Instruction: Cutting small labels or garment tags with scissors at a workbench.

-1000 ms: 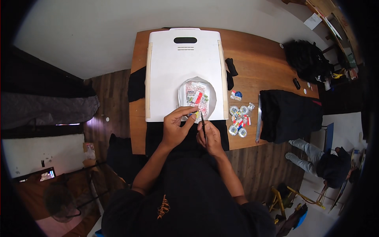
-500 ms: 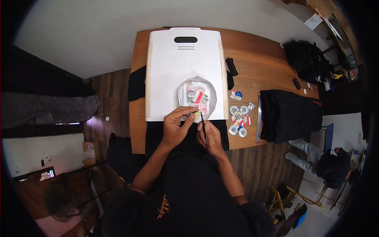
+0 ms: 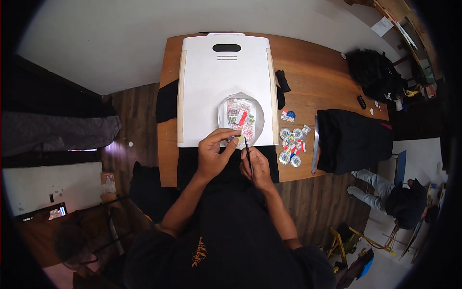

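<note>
My left hand (image 3: 215,150) is closed in a pinch over the near edge of a round whitish dish (image 3: 260,126). Between thumb and forefinger is a small sticker-like piece (image 3: 239,139), partly yellow and mostly hidden by the fingers. My right hand (image 3: 257,168) grips a slim dark pen-like tool (image 3: 247,146), its tip pointing up beside the small piece. Whether the tip touches it I cannot tell. Inside the dish lie printed clear sheets (image 3: 248,129) and a red-and-white sticker (image 3: 243,118).
The dish rests on a white board (image 3: 202,96) with a dark slot, on a wooden table (image 3: 308,62). To the right are several round foil-like badges (image 3: 285,133), a metal ruler (image 3: 315,144) and folded black cloth (image 3: 353,139). Another person (image 3: 404,204) is at the far right.
Both hands stay almost still, with the tool and the small piece in nearly the same place. A dim dark shape at the lower left has shifted.
</note>
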